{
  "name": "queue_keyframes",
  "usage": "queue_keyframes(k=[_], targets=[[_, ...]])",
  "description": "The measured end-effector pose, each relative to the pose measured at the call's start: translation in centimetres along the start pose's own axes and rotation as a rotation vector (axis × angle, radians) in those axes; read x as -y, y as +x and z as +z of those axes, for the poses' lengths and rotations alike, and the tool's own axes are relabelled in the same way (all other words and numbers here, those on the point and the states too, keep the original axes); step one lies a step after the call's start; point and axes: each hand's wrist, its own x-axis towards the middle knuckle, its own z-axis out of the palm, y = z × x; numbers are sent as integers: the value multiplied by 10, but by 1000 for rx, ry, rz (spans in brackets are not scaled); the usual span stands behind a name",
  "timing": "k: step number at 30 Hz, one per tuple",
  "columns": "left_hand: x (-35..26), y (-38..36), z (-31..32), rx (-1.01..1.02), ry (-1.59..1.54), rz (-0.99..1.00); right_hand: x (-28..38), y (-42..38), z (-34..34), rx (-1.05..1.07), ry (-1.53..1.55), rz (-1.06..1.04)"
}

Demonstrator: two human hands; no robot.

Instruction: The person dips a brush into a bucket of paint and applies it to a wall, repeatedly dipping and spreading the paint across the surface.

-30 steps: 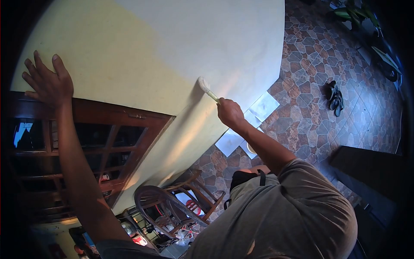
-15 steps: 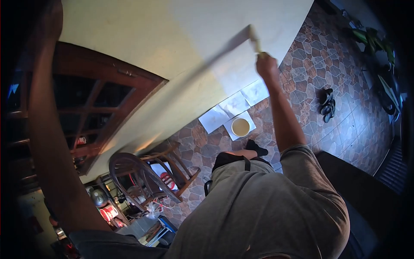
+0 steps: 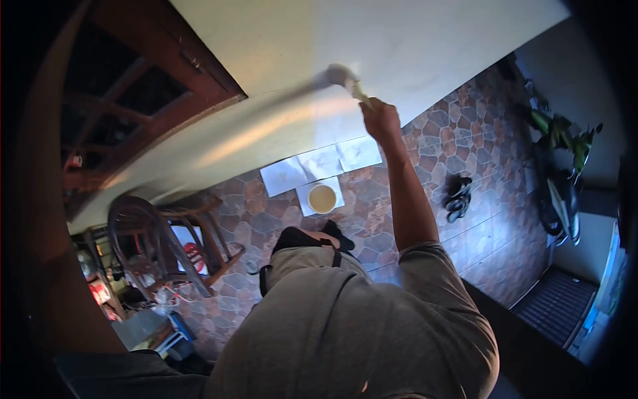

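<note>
My right hand (image 3: 382, 121) is closed around the handle of a paintbrush (image 3: 359, 92). The brush's head is at the wall (image 3: 425, 60), a little blurred, and throws a long shadow to the left. Pale whitish paint covers the right part of the wall, while the left part looks cream. My left arm (image 3: 50, 266) reaches up along the dark left edge, its hand out of view. Below the brush, a round tub (image 3: 322, 199) of cream-coloured paint stands on a white sheet. More white sheets (image 3: 321, 163) lie along the wall's foot.
A wooden chair (image 3: 159, 246) stands at the lower left, with shelves and clutter behind it. A brown framed window (image 3: 143, 80) is set in the wall. Dark sandals (image 3: 458, 199) lie on the stone-patterned floor (image 3: 425, 173), and a plant (image 3: 565, 139) stands at the right.
The view has swung, moving the floor items leftward and my left hand out of sight. My right hand has brought the paintbrush lower along the wall, nearer the sheets.
</note>
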Motion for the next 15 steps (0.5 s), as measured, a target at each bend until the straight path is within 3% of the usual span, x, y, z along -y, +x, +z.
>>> queue_keyframes(k=[4,9,12,15], targets=[[19,-35,-17,82,32,-15,-40,20,-23,-26,0,100],[40,-58,-18,118,53,-13,-79,2,-17,-239,-54,308],[47,-68,-24,150,60,-21,-60,-2,-3,-200,23,343],[54,-78,-30,183,75,-32,-2,-6,36,-187,77,95]])
